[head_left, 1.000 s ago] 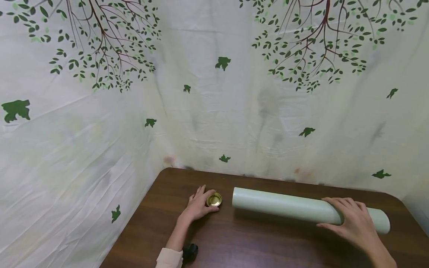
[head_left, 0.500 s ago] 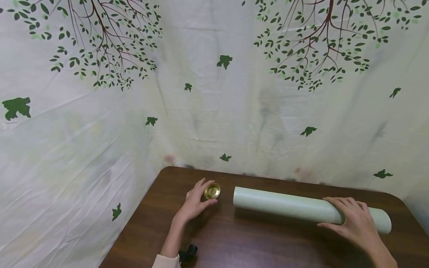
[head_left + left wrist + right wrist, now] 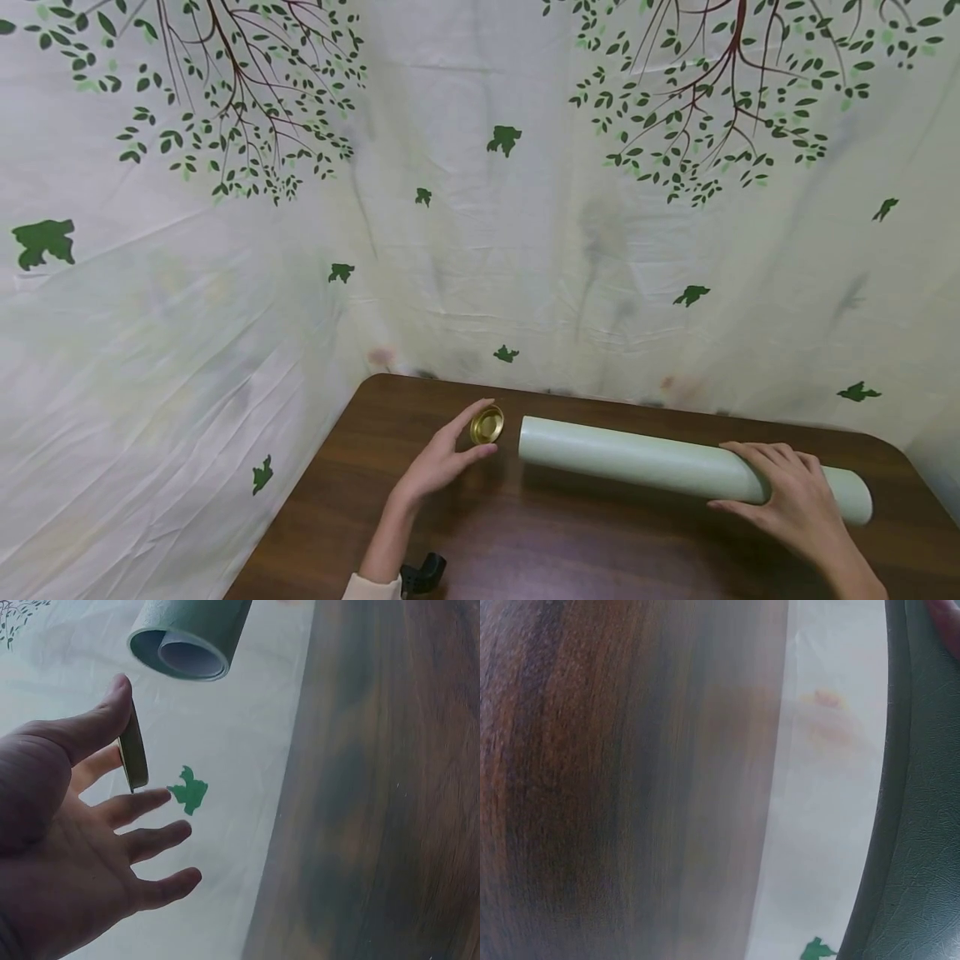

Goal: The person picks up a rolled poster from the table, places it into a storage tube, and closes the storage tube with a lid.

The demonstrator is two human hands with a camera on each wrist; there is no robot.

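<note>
My left hand (image 3: 435, 467) pinches a round gold metal lid (image 3: 487, 425) by its edge, between thumb and forefinger. In the left wrist view the lid (image 3: 133, 757) appears edge-on, while the other fingers are spread apart. A long pale green mailing tube (image 3: 637, 457) lies across the view, its left end just right of the lid. That end is open in the left wrist view, and a white paper roll (image 3: 193, 661) shows inside. My right hand (image 3: 791, 492) grips the tube near its right end, thumb in front and fingers over the top.
Beneath is a brown wooden table (image 3: 570, 550) with rounded far corners. White cloth (image 3: 480, 275) printed with branches and green leaves hangs behind it and along the left. A black wrist strap piece (image 3: 423, 575) juts from the left wrist.
The left hand has lifted the gold lid back from its earlier spot, then shifted it right toward the tube's open end and tilted it. Right hand and tube stay nearly still.
</note>
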